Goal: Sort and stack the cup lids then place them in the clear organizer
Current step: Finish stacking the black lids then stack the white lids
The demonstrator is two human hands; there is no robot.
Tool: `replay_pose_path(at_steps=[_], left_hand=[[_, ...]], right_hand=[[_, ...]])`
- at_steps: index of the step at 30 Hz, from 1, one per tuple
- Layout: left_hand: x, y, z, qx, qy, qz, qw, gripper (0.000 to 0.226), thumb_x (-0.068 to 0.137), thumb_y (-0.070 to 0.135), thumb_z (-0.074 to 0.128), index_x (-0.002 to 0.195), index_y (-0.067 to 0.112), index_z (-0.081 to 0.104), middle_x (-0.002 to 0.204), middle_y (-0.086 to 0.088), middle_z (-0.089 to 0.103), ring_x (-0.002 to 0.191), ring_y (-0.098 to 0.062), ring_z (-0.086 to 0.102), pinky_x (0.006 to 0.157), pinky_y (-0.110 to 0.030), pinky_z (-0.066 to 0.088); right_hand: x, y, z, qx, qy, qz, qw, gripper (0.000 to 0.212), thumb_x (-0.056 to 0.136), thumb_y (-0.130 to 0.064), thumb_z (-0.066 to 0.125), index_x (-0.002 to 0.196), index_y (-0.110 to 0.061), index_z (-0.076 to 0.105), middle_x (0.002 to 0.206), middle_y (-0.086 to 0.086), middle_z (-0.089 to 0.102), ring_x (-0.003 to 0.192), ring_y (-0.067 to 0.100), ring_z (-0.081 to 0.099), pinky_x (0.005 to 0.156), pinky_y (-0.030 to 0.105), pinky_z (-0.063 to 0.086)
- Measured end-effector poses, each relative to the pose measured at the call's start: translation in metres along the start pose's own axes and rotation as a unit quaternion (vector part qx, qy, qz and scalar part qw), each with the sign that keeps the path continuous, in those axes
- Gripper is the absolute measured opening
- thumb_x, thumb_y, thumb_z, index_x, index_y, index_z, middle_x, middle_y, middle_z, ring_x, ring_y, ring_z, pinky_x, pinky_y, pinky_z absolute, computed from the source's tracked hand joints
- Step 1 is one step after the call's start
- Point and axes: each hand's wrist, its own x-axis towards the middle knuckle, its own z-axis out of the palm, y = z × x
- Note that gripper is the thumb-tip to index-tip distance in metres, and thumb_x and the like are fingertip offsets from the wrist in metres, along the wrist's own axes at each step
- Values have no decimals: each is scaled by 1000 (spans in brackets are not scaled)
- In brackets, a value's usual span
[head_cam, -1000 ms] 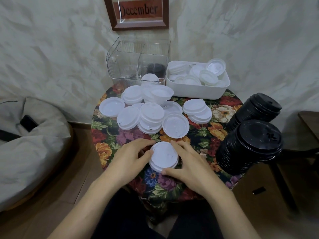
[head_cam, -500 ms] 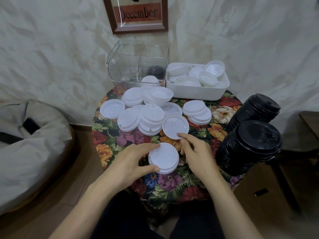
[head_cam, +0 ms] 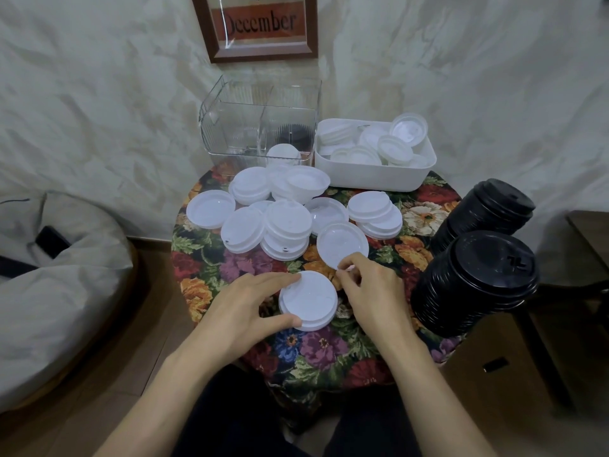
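Far left is a grey beanbag (head_cam: 66, 285) on the floor, then the round table (head_cam: 197, 255) with a flowery cloth. One white lid (head_cam: 211, 209) lies flat by itself near the table's left edge.

The left hand (head_cam: 244, 308) is on the near stack (head_cam: 308, 300), a short pile of white lids at the front of the table. Its fingers (head_cam: 272, 279) curl round the far-left rim with the thumb on the near rim, so it's gripping the stack from the side.

Behind that, mid-table, is the pile (head_cam: 286, 225), a bunch of white lids in short, sloppy stacks that overlap each other. At the back, by the wall, sits the clear organizer (head_cam: 230, 127). It has a divider, and there are black lids (head_cam: 293, 135) in the right compartment. A small white lid (head_cam: 283, 153) shows at its front wall, but I can't tell if that's inside or just in front. A framed "December" sign (head_cam: 260, 24) hangs above.

The right hand (head_cam: 372, 288) is just right of the near stack, pinching the near edge of a loose lid (head_cam: 342, 245) that lies against the pile.

Just beside the organizer is a white bin (head_cam: 375, 176) heaped with more white lids. Far right are two tall black stacks (head_cam: 474, 282) by the table's edge, with a cardboard box (head_cam: 494, 374) lower down.
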Motion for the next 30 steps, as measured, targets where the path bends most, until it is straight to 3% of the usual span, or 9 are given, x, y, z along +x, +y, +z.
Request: replay_pose_path(at_steps=[3,6,8,13,17,20,23,27,30], left_hand=[[0,-1,2,8,0,-5,1000,82,74,85,51,147,48,50,143,33,46,124,6,44,112,-35,37],[1,-2,4,28,-2,-14,1000,84,79,82,61,153,49,40,142,30,51,112,-4,49,90,-22,36],[2,0,5,39,-3,-25,999,86,82,75,65,157,47,34,140,24,55,103,-6,45,81,-22,34],[3,3,5,43,-3,-27,999,84,84,73,66,157,44,37,149,21,53,111,-11,50,89,-29,37],[1,2,7,37,8,-20,999,78,84,73,66,152,42,44,148,22,53,122,-11,51,94,-29,38],[1,1,9,28,16,-25,999,80,83,72,67,153,41,44,149,22,51,125,-9,49,96,-27,36],[1,1,11,13,25,-27,999,83,82,72,68,154,41,42,150,21,51,129,-10,48,101,-29,37],[1,1,11,5,28,-31,999,88,80,75,68,157,45,36,152,22,49,131,-10,49,110,-37,39],[0,-1,13,-4,30,-24,999,87,80,76,67,156,49,34,151,25,49,129,-7,49,107,-34,40]], right_hand=[[-5,-3,-3,69,73,-21,995,6,102,-26,64,97,-25,67,77,-11,60,67,7,56,59,28,45],[-11,-11,-9,192,101,-17,976,8,101,-18,68,94,-23,68,92,-7,56,75,5,55,64,15,42],[-15,-16,-14,283,73,6,956,8,101,-18,67,95,-23,68,99,-5,57,74,9,57,63,22,49],[-21,-21,-22,449,34,65,890,8,107,-13,56,106,-8,62,71,7,63,53,14,58,52,26,51],[-23,-22,-22,530,-15,134,837,13,108,-12,52,119,-16,58,65,10,56,48,18,50,44,26,46],[-23,-15,-16,475,-42,139,868,23,110,-17,50,123,-29,64,64,7,55,47,17,47,42,27,42],[-24,-11,-10,416,-53,123,900,18,105,-27,61,120,-35,66,71,3,58,53,12,50,44,27,41],[-28,-6,-5,307,-74,93,944,37,93,-36,76,125,-40,58,103,-11,62,64,2,53,66,25,45],[-32,-6,-7,237,-82,95,963,45,89,-45,78,127,-41,53,120,-15,57,79,7,54,74,28,43]])
